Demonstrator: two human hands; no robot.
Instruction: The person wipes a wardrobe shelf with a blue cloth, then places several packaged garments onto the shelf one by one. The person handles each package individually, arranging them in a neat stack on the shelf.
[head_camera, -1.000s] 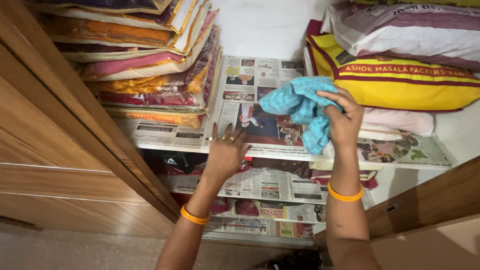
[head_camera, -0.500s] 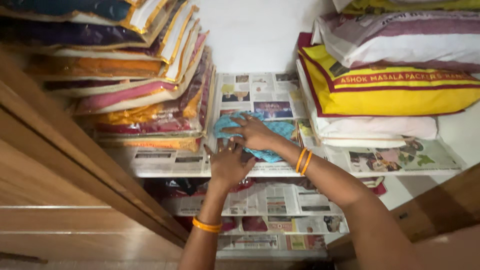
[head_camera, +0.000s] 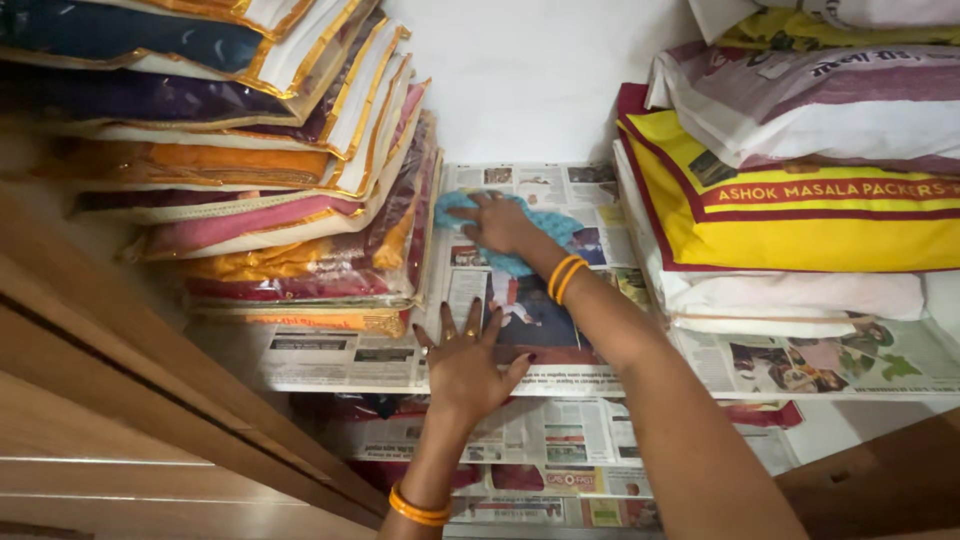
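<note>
My right hand presses down on a crumpled turquoise cloth far back on a shelf lined with newspaper. Its fingers spread over the cloth near the stack of clothes on the left. My left hand lies flat with fingers apart on the newspaper at the shelf's front edge, holding nothing. Both wrists wear orange bangles.
A tall stack of folded clothes in clear covers fills the shelf's left side. A yellow and maroon cloth bag and other packed bundles sit at right. Lower newspaper-lined shelves lie beneath. A wooden door stands open at left.
My right hand brought the cloth down from the air onto the shelf, then pushed it toward the back. My left hand stayed flat at the front edge.
</note>
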